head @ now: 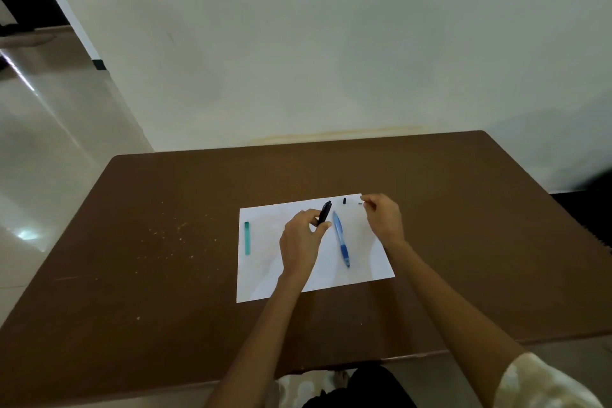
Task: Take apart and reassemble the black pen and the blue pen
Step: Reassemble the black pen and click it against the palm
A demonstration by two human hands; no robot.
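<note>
Left hand (303, 237) with fingers curled in a grip, right hand (384, 217) apparently pinching, both forearms outstretched.

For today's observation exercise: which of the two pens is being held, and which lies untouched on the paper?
The black pen is held in the left hand; the blue pen lies flat on the paper, untouched.

Black pen (324, 213) barrel tilted upright above the white paper, blue pen (341, 238) whole, lying flat lengthwise just right of it, small black piece (344, 201) lying apart near the paper's far edge
</note>
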